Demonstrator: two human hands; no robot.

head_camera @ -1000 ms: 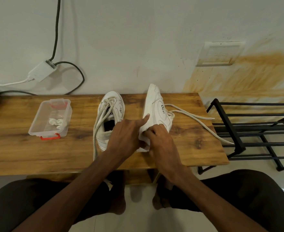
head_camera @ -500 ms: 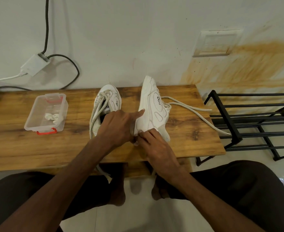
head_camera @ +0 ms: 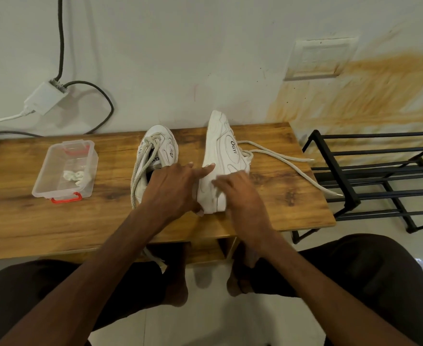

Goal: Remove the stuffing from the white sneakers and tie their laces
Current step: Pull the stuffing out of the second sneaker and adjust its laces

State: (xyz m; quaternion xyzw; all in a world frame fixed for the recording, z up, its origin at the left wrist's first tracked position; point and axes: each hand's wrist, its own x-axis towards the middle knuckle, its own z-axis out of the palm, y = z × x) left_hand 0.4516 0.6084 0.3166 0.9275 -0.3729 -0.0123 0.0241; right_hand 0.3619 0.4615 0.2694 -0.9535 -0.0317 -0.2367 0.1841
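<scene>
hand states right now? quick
Left hand: grips the tilted sneaker at its heel.
Right hand: curled over the same sneaker, gripping it.

White sneakers point(head_camera: 224, 161); red-latched clear box point(head_camera: 65, 171); black rack point(head_camera: 370, 176).
</scene>
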